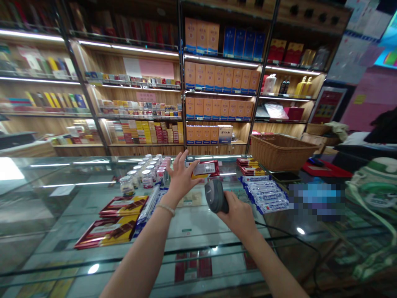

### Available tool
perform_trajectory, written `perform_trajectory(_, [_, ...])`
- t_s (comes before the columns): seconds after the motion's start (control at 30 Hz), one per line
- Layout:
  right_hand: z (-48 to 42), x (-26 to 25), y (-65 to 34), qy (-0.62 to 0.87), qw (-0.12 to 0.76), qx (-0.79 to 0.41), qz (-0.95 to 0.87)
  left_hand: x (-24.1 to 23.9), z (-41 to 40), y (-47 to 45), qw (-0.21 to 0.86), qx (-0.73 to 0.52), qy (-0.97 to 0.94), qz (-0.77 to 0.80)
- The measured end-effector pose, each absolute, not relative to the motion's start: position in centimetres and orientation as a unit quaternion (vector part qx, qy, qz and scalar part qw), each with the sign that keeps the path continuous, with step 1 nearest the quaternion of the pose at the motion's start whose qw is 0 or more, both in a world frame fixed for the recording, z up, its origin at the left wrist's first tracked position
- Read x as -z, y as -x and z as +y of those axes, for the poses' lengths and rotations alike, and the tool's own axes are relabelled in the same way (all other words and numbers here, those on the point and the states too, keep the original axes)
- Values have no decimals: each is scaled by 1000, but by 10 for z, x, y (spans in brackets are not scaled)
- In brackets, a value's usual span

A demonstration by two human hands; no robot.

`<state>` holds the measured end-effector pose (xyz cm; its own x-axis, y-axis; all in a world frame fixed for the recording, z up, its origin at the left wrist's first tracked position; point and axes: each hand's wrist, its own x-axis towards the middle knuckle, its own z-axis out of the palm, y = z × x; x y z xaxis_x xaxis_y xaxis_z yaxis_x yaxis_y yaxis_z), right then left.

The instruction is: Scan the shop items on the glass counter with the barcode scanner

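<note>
One red chocolate bar (pixel 209 167) is pinched at its near-left end between the thumb and fingers of the left hand (pixel 182 174), its barcode label turned this way. The right hand (pixel 237 211) is wrapped around the handle of one dark barcode scanner (pixel 214 196), whose head sits just below the bar, apart from it.

Left of the left forearm I count two red-and-yellow chocolate bars (pixel 107 231), one overlapping the other. Some blue-and-white packets (pixel 149 209) lie beside them, partly hidden by the arm, so I can't count those. Beyond stand roughly a dozen small jars (pixel 147 179), close to the far edge of the glass counter (pixel 214 236). Over to the right are about six blue-and-white wrapped bars (pixel 265 192) in a row, two low piles of chocolate (pixel 250 167) behind them, and one wicker basket (pixel 282 151) at the far edge.

A stretch of glass between the scanner and the wrapped bars leaves room sideways; a black cable (pixel 290 231) crosses the right side.
</note>
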<state>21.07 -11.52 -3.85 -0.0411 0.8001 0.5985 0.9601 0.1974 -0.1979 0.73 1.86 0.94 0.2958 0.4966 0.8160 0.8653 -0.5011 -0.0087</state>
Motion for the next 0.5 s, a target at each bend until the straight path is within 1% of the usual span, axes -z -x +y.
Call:
perform_trajectory(0.37, [-116,37,-210,612,320,160,-706,-10,18,-8,237,395,768,-445])
perform_trajectory(0.5, [-115,39,-212,597,342,167,-706,-10,17,-8,228,396,769,-447])
